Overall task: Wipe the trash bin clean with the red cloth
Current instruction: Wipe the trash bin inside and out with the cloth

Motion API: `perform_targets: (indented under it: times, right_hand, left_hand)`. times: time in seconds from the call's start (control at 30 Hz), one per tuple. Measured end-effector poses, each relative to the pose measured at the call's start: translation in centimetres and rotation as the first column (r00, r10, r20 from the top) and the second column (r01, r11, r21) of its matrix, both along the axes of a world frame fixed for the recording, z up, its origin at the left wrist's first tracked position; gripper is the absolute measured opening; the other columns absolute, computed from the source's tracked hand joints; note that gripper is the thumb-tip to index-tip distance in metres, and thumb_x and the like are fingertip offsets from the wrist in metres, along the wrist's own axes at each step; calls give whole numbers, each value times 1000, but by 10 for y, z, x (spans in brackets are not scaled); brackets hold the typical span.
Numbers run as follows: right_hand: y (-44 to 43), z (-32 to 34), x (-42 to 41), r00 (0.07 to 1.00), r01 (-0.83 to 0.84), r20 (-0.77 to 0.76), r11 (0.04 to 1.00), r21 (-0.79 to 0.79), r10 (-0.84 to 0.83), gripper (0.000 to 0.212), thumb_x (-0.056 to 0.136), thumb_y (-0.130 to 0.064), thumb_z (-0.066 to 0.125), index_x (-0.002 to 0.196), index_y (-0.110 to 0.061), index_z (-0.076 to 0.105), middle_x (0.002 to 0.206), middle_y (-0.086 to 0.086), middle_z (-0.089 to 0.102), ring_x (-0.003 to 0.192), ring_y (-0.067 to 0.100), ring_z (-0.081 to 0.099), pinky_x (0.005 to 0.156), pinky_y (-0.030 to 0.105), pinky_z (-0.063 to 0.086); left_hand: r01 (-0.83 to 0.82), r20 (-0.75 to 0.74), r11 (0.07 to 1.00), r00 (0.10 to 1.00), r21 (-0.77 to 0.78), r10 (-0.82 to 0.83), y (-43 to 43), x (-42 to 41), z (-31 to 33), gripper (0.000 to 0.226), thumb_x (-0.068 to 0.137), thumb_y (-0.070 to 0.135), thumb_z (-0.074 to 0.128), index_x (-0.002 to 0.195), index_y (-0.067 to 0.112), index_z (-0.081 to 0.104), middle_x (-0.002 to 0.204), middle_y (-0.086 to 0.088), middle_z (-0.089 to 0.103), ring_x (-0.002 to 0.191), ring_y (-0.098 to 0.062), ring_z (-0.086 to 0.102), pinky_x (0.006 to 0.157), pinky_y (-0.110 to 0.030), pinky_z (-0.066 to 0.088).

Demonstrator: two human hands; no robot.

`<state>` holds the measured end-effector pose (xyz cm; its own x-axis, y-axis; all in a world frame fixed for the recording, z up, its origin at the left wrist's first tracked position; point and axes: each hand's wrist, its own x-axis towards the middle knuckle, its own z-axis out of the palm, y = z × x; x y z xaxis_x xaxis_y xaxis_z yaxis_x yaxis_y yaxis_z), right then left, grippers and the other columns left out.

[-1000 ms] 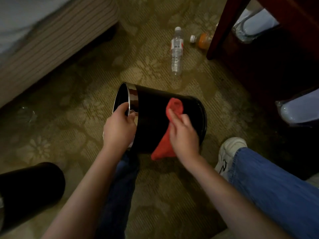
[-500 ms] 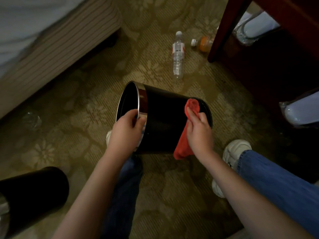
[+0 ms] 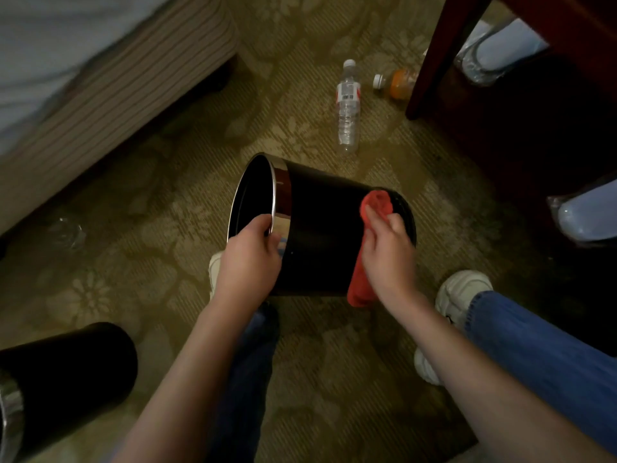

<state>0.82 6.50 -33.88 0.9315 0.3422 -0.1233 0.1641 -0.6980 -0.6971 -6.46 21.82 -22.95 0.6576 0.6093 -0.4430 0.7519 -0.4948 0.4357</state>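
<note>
A black trash bin [image 3: 320,225] with a shiny metal band at its mouth is tipped on its side above the carpet, mouth facing left. My left hand [image 3: 250,259] grips the metal rim, thumb inside the opening. My right hand [image 3: 389,252] presses the red cloth [image 3: 375,203] against the bin's outer wall close to its base. The cloth's lower end hangs below the bin by my wrist.
A second black bin [image 3: 66,372] lies at the lower left. A clear water bottle [image 3: 348,105] and an orange drink bottle [image 3: 397,83] lie on the patterned carpet beyond. A bed [image 3: 100,71] stands upper left, dark wooden furniture [image 3: 430,55] upper right. My knees and white shoes [image 3: 462,292] sit below.
My right hand has slid the red cloth to the right along the bin's wall, from near the middle to the base end. The left hand keeps its grip on the rim.
</note>
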Motion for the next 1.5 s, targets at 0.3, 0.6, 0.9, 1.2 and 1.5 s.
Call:
perform_targets:
  times: [0.3,0.6,0.9,1.2,1.5]
  right_hand:
    - [42,52,-60,976,-193,121,974,116,179,43,93,-23,42,135,-14,50,106,6,58,81,20,59,68,37,49]
    - [55,62,20,958,-256,-109,963,80,264,41,93,-17,48,133,-25,53,122,6,51,106,28,56,91,40,47]
    - [35,55,-66,995,-76,-44,961,265,91,42,94,-28,38,133,-21,52,104,2,57,84,24,60,70,43,51]
    - [61,69,33,975,-186,-107,980,76,193,37,93,-14,45,126,-24,59,115,9,53,103,31,56,88,46,46]
    - [31,64,-37,994,-80,-53,974,213,93,46,91,-32,33,128,-19,57,106,6,53,89,25,59,75,47,51]
  left_hand:
    - [-77,112,996,990,-40,81,-10,12,-4,15,96,17,46,90,12,60,72,2,60,76,-22,62,71,-36,50]
    - [-40,122,997,991,-61,47,-19,9,-3,13,97,15,45,86,12,52,65,11,49,67,-15,51,58,-26,34]
    - [-61,161,998,985,-30,65,-14,19,-7,14,95,17,47,88,8,56,70,-4,57,77,-33,61,73,-48,52]
    - [5,169,997,986,-71,7,-23,14,-4,10,95,11,46,91,16,53,83,0,59,86,-22,60,60,-22,30]
    - [-42,183,993,981,-107,61,-20,17,-14,10,94,19,48,90,14,56,77,-3,64,80,-26,65,74,-47,54]
